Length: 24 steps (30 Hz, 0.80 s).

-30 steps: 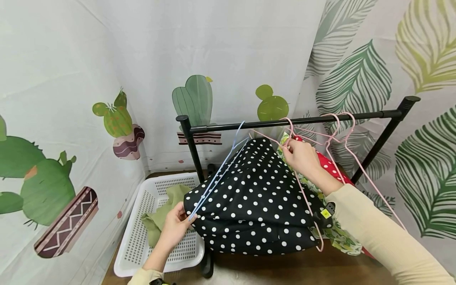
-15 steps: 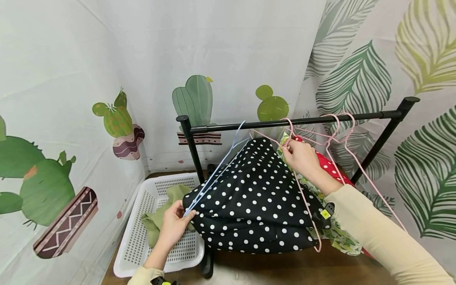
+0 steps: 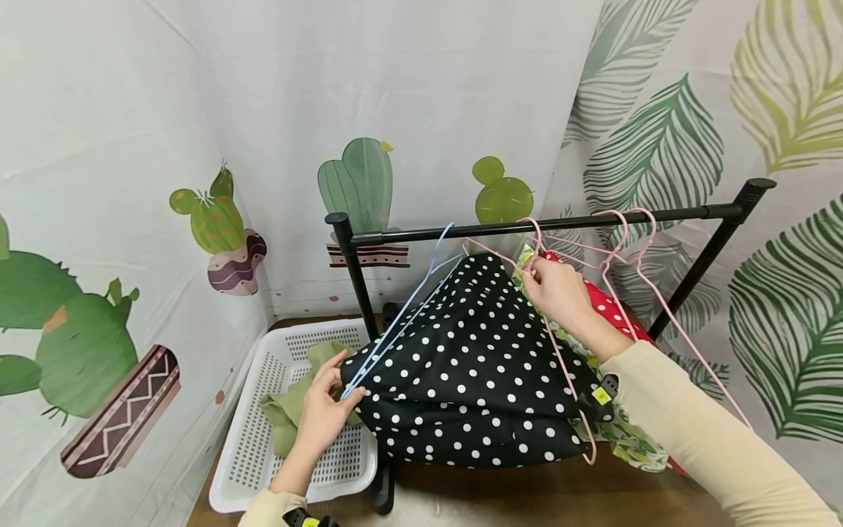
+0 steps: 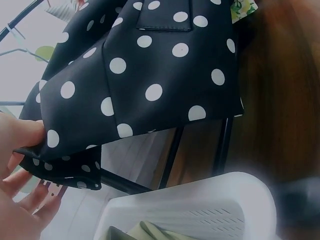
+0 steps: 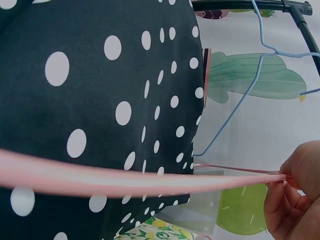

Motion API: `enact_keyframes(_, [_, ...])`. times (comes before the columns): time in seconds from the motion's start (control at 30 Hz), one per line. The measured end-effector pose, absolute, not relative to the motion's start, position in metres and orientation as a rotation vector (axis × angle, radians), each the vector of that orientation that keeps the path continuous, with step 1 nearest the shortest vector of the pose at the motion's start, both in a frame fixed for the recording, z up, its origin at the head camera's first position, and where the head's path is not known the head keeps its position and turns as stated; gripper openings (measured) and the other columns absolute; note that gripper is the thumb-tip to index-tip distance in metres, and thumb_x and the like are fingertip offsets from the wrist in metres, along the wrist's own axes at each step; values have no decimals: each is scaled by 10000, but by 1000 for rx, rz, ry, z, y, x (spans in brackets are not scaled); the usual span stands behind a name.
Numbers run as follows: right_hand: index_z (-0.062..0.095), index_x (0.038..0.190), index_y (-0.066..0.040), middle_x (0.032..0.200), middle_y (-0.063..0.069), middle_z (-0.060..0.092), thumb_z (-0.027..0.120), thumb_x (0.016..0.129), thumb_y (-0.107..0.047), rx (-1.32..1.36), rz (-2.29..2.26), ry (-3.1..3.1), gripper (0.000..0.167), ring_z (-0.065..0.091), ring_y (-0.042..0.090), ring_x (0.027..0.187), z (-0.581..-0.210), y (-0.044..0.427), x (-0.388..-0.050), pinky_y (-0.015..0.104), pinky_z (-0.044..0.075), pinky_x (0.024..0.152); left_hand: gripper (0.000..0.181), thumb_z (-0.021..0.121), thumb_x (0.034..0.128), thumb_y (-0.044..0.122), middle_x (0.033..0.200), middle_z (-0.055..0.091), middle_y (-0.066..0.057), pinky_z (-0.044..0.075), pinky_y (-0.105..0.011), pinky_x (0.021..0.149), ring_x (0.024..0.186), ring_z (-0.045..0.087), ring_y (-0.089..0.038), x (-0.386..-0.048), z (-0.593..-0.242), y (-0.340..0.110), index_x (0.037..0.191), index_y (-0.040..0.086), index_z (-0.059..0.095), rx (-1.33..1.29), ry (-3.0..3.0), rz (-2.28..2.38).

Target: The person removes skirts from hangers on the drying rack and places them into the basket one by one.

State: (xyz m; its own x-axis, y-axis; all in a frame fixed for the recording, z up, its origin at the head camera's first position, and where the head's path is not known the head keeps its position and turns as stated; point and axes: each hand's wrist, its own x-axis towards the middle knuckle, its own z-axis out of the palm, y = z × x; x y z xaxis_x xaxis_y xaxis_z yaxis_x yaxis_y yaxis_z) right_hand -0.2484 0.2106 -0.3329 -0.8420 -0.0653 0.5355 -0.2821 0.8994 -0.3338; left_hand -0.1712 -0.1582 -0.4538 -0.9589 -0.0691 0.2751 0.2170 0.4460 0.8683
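My right hand (image 3: 560,294) pinches a pink hanger (image 5: 100,178); my left hand (image 3: 323,413) pinches the polka-dot garment (image 3: 474,359). Probably straightening; next, pull softly.

Your dotted garment (image 3: 474,366) looks like smooth, matt cloth, your pink hanger (image 5: 100,181) glossy and plastic-coated, the basket (image 3: 253,428) smooth plastic, the rail (image 3: 579,223) satiny black metal, the brown surface (image 3: 540,498) grained wood.

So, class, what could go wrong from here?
The left hand holds only an edge of the black polka-dot cloth, which might slip. In the head view the blue hanger crosses it and could snag. The right hand pinches the pink hanger; a jerk might lift its hook off the rail.
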Motion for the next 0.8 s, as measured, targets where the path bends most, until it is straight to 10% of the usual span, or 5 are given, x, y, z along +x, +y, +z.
enact_keyframes(0.47, [518,630,-69,491,35,434,541,859,-127,245,550,-2532,238,398,208,445,-333,211,-249,285,244,408,254,760,698,25,713,594,-21,445,-197,600,660,530,-90,-175,-462,-156,745,90,520,-54,-2444,-1472])
enact_keyframes(0.8, [495,606,-77,505,54,447,562,851,-133,249,540,-2517,260,412,227,461,-335,212,-250,294,252,414,470,731,725,-20,823,651,-82,432,-195,601,651,520,-80,-175,-460,-157,1105,52,465,-156,-2445,-1531])
